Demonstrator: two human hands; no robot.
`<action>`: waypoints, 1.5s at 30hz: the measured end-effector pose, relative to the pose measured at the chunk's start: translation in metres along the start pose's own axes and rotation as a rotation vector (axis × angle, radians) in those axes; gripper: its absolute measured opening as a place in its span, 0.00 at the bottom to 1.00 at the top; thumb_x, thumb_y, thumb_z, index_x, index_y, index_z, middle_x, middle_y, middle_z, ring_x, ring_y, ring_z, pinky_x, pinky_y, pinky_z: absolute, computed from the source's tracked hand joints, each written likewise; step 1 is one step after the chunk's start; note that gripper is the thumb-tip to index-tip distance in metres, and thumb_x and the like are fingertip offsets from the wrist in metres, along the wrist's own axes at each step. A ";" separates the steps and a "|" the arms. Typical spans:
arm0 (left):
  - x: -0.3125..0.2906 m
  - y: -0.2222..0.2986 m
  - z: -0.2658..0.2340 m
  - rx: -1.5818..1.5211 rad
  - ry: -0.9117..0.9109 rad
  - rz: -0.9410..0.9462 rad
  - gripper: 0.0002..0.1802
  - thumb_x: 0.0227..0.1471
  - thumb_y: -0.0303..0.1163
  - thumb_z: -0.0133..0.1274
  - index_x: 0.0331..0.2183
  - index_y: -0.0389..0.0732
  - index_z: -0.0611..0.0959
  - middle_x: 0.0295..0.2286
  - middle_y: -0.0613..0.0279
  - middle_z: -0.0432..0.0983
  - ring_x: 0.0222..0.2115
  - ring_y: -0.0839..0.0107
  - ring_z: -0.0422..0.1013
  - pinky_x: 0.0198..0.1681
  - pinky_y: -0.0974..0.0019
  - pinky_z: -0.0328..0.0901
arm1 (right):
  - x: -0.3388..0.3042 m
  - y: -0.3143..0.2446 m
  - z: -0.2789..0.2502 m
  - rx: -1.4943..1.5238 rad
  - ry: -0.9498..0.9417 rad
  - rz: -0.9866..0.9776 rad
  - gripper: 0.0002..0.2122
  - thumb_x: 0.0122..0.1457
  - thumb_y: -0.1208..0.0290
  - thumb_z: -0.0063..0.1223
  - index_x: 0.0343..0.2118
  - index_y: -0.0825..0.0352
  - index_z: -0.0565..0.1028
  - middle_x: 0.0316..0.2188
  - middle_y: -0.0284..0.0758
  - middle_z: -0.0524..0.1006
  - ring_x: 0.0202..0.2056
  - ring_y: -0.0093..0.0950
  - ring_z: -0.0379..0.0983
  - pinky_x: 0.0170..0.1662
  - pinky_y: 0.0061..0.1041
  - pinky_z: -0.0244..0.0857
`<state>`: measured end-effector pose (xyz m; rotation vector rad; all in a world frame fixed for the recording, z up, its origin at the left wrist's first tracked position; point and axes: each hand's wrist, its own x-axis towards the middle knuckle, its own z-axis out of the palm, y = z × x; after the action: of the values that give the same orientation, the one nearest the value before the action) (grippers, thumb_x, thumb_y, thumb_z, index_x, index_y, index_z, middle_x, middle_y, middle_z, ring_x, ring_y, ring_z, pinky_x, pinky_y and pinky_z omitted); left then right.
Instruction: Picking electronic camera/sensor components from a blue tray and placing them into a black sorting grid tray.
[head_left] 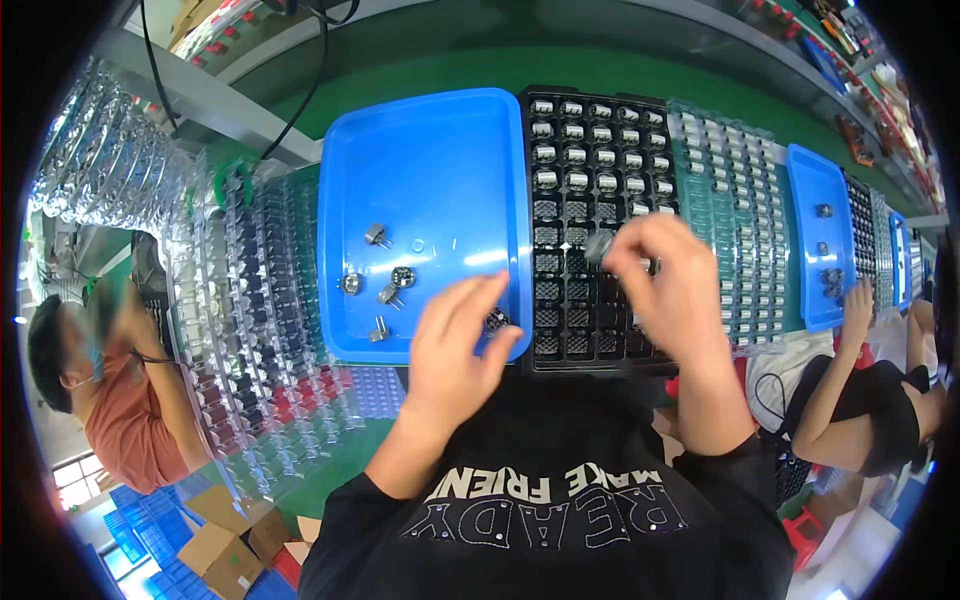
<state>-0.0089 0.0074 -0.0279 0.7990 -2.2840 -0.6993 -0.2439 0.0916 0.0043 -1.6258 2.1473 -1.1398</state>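
Pinching metal part (598, 247) in R hand (668, 278) over blk tray (570, 365); curling L hand (450, 350) by dark part (497, 320), hold unclear. Prob. tray loading; next, align w/ cell (577, 317).

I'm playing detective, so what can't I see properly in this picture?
In the head view:
Small part in the right hand: blurred, partly covered by fingers.
Metal part by the left hand: partly hidden by that hand.
Black tray: some pockets are blocked by the right hand.
Pieces in the second blue tray from left: too small for details.
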 end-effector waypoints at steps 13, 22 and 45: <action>0.023 -0.006 0.005 0.240 -0.262 -0.215 0.14 0.44 0.23 0.62 0.37 0.41 0.85 0.37 0.57 0.79 0.38 0.56 0.76 0.47 0.56 0.64 | 0.049 0.045 0.015 -0.796 -0.213 -0.235 0.06 0.50 0.74 0.55 0.32 0.65 0.78 0.31 0.35 0.77 0.36 0.34 0.78 0.36 0.34 0.76; 0.026 -0.018 -0.008 0.046 -0.151 -0.278 0.16 0.41 0.17 0.62 0.37 0.36 0.85 0.33 0.55 0.77 0.33 0.62 0.75 0.40 0.62 0.71 | 0.071 0.099 -0.041 -0.287 -0.013 0.214 0.14 0.51 0.64 0.66 0.33 0.70 0.78 0.35 0.46 0.81 0.40 0.47 0.78 0.45 0.42 0.72; 0.036 -0.019 -0.024 -1.395 -0.075 -0.704 0.29 0.60 0.21 0.51 0.62 0.35 0.69 0.56 0.46 0.72 0.47 0.59 0.78 0.55 0.58 0.70 | 0.047 0.134 -0.056 -0.240 0.192 0.198 0.09 0.58 0.70 0.59 0.39 0.69 0.81 0.31 0.43 0.82 0.34 0.34 0.80 0.41 0.33 0.73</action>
<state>-0.0078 -0.0362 -0.0105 0.7622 -0.9606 -2.2293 -0.3908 0.0864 -0.0374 -1.3980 2.5889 -1.0501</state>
